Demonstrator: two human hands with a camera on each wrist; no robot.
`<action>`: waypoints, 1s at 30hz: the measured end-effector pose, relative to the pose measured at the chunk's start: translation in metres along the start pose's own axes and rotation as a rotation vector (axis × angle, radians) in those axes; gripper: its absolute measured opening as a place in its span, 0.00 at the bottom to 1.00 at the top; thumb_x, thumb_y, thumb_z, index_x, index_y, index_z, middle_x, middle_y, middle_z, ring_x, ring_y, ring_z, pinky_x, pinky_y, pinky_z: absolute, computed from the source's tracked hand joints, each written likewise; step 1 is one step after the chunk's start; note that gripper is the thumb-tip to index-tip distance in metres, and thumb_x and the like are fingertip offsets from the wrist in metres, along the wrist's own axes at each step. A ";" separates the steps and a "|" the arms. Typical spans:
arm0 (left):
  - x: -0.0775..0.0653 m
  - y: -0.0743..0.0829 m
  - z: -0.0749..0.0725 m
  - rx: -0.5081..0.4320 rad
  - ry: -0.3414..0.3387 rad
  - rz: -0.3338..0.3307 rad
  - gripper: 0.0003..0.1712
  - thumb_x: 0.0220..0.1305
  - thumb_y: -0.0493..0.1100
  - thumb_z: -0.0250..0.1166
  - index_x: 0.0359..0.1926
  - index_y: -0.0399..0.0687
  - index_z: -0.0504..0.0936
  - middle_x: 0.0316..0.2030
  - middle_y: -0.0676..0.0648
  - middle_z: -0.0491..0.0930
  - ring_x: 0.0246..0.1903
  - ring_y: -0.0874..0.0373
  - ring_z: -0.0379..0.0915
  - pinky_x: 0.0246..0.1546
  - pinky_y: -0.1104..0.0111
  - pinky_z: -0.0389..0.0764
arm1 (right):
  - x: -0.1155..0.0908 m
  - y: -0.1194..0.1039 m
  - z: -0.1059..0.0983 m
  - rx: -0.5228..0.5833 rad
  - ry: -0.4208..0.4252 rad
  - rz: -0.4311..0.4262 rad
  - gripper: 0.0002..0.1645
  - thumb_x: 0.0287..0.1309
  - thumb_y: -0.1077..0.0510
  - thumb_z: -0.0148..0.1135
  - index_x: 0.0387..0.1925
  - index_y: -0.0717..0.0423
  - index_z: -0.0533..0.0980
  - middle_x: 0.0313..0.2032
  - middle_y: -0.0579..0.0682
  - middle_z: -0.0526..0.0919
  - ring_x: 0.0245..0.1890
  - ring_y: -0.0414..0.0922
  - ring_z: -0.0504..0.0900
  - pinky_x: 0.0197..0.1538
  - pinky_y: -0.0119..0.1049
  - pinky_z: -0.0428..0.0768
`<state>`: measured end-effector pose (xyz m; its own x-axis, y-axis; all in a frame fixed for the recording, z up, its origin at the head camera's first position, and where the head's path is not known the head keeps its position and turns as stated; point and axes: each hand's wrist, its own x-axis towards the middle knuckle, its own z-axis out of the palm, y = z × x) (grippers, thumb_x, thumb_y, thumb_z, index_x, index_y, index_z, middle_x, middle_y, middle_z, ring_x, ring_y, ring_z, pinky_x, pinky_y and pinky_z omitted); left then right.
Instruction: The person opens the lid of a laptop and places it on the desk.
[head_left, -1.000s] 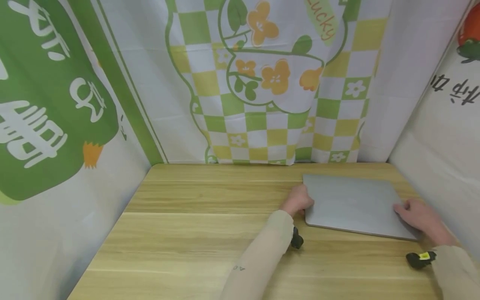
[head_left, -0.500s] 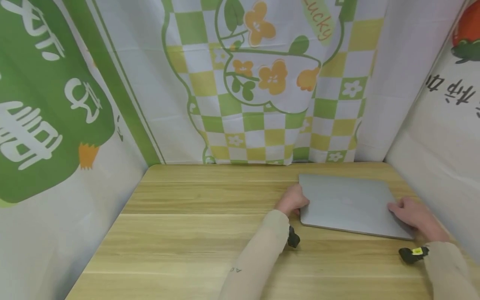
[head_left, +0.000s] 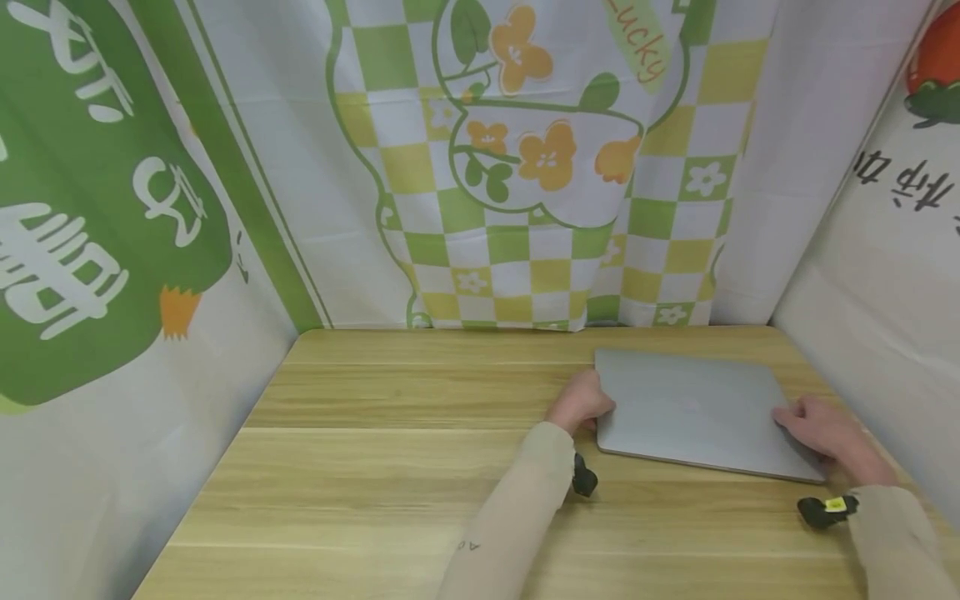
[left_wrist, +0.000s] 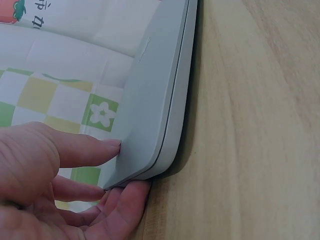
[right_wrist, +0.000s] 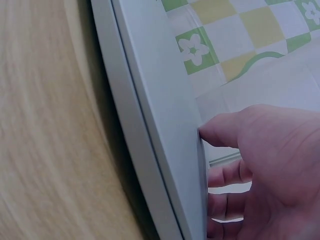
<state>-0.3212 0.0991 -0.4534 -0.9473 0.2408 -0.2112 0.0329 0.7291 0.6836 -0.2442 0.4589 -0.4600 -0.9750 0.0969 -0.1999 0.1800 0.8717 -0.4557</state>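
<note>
"Lucky" reads in orange on the checked curtain (head_left: 525, 250); its top is cut off. Large white characters mark the green panel (head_left: 150, 258) at left, cropped by the frame. A yellow label (head_left: 834, 504) on the black wrist device (head_left: 813, 512) is too small to read, and the logo on the laptop (head_left: 690, 417) is faint. Closed, smooth, grey and round-cornered, the laptop is at the right of the wood-grained tabletop (head_left: 360, 492). The left hand (head_left: 585, 402) has a narrow grip on one side, thumb above, fingers beneath; the right hand (head_left: 825, 429) grips the opposite side, fingertips hidden.
</note>
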 end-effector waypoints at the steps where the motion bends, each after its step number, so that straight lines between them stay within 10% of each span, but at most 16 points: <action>1: 0.000 -0.001 0.000 -0.003 0.000 -0.001 0.21 0.59 0.36 0.67 0.52 0.31 0.76 0.35 0.39 0.80 0.15 0.53 0.76 0.12 0.68 0.80 | 0.000 0.000 0.000 0.005 -0.003 0.001 0.30 0.70 0.37 0.42 0.32 0.62 0.65 0.23 0.49 0.66 0.23 0.45 0.69 0.22 0.38 0.73; 30: -0.008 -0.020 -0.016 -0.174 -0.020 0.014 0.21 0.58 0.35 0.68 0.52 0.37 0.76 0.37 0.40 0.81 0.18 0.51 0.77 0.16 0.63 0.83 | -0.002 -0.018 0.006 0.095 -0.085 0.004 0.28 0.71 0.39 0.42 0.35 0.63 0.63 0.23 0.50 0.66 0.21 0.45 0.69 0.21 0.39 0.76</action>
<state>-0.3198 0.0723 -0.4538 -0.9405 0.2640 -0.2138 -0.0115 0.6043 0.7967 -0.2445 0.4402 -0.4570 -0.9605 0.0560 -0.2727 0.1995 0.8216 -0.5340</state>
